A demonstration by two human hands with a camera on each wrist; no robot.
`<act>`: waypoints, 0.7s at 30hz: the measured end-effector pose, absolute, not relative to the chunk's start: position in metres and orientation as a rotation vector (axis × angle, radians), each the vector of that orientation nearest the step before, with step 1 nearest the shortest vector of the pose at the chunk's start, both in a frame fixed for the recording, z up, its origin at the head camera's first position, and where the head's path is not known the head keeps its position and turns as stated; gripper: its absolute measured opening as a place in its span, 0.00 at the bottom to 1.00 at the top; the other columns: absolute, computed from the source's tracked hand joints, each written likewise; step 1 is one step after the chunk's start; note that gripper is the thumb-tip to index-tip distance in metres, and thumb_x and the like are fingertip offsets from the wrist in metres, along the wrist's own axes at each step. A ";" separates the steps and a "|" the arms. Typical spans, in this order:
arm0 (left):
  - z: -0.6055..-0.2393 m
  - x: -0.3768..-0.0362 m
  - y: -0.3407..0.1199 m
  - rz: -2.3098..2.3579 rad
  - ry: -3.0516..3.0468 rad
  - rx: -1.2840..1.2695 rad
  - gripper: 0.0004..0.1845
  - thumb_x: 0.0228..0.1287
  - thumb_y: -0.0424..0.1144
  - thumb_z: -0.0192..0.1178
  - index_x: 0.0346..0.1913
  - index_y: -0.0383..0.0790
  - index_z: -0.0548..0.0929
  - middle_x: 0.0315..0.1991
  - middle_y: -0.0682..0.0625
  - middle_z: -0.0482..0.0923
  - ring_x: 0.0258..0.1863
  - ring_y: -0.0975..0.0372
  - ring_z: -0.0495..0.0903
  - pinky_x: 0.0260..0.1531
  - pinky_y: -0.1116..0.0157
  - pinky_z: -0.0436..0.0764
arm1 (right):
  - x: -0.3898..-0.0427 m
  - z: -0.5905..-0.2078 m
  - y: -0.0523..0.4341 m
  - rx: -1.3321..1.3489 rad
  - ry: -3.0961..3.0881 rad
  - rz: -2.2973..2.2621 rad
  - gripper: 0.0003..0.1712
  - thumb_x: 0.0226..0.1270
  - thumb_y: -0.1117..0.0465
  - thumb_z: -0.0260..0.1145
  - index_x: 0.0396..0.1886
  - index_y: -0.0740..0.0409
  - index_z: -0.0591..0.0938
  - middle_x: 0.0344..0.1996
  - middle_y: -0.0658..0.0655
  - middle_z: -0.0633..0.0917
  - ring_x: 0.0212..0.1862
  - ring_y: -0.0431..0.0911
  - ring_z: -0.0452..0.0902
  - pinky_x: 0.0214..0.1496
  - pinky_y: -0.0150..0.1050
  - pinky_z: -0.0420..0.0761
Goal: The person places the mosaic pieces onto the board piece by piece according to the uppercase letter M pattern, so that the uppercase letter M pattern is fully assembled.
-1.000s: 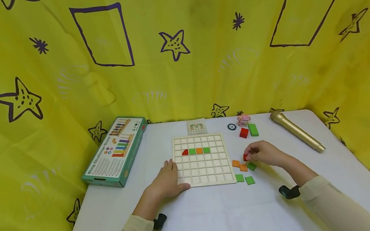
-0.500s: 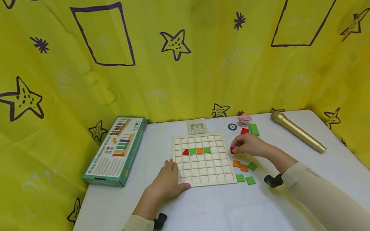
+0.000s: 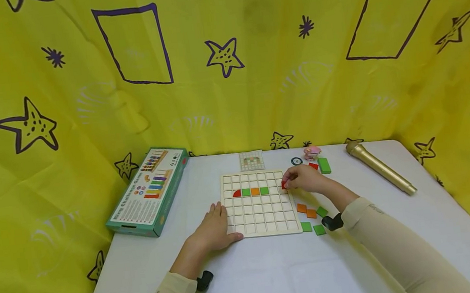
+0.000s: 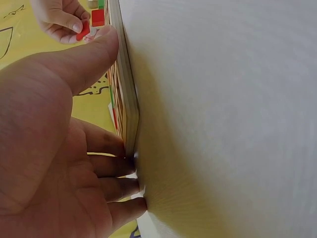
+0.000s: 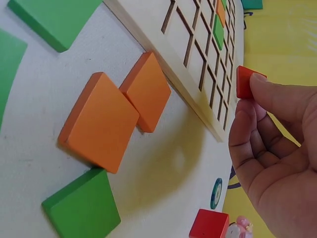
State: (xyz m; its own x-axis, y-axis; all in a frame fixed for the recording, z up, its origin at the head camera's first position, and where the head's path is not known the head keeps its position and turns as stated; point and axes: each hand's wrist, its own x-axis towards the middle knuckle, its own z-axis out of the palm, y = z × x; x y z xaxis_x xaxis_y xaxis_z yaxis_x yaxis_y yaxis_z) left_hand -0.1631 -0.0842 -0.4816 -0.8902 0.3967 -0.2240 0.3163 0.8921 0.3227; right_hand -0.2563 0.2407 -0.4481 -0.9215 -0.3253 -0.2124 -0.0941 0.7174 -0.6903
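At the far left of the white table (image 3: 276, 277) lies a green game box (image 3: 148, 192), angled toward the yellow star-printed curtain. Next comes the left hand (image 3: 211, 229), lying flat with relaxed, straight fingers against the near left corner of the wooden grid board (image 3: 260, 203); its grip is released and holds nothing, the thumb resting along the board's edge. On the board, one row carries a red quarter-round piece, then green, orange and green tiles side by side. A small pattern card (image 3: 251, 160) lies just behind the board. Over the board's right edge, level with that filled row, the right hand (image 3: 306, 179) pinches a small red tile (image 3: 284, 185) between thumb and fingertips, held above the cells and not set in one. Just beside the board's near right corner lie two orange tiles (image 3: 306, 211) touching each other, with green tiles (image 3: 312, 227) close by. Beyond the hand sit a red block, a green block (image 3: 324, 165) and a pink trinket. Farthest right lies a gold microphone (image 3: 380, 167).
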 end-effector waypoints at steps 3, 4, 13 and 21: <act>-0.482 -0.163 -0.084 0.405 2.777 0.538 0.56 0.62 0.63 0.65 0.74 0.20 0.56 0.77 0.28 0.50 0.77 0.39 0.48 0.73 0.48 0.56 | -0.259 -0.449 0.237 -0.306 2.595 -1.038 0.07 0.69 0.65 0.68 0.44 0.58 0.86 0.39 0.54 0.84 0.41 0.50 0.75 0.42 0.39 0.78; -0.482 -0.163 -0.084 0.401 2.777 0.539 0.56 0.62 0.63 0.65 0.74 0.20 0.56 0.77 0.28 0.50 0.77 0.39 0.48 0.73 0.48 0.56 | -0.259 -0.450 0.236 -0.299 2.591 -1.044 0.07 0.69 0.65 0.68 0.45 0.58 0.86 0.39 0.54 0.84 0.42 0.50 0.75 0.43 0.39 0.78; -0.483 -0.164 -0.084 0.380 2.781 0.538 0.56 0.62 0.64 0.64 0.74 0.20 0.56 0.77 0.29 0.50 0.77 0.40 0.48 0.73 0.48 0.56 | -0.266 -0.458 0.227 -0.335 2.589 -1.039 0.06 0.68 0.63 0.69 0.43 0.58 0.87 0.39 0.54 0.85 0.41 0.49 0.74 0.41 0.38 0.76; -0.481 -0.163 -0.083 0.370 2.782 0.536 0.56 0.63 0.64 0.64 0.74 0.20 0.56 0.77 0.29 0.50 0.77 0.40 0.48 0.73 0.48 0.56 | -0.269 -0.462 0.219 -0.316 2.556 -1.045 0.05 0.68 0.62 0.69 0.42 0.56 0.87 0.40 0.54 0.84 0.43 0.50 0.74 0.44 0.38 0.75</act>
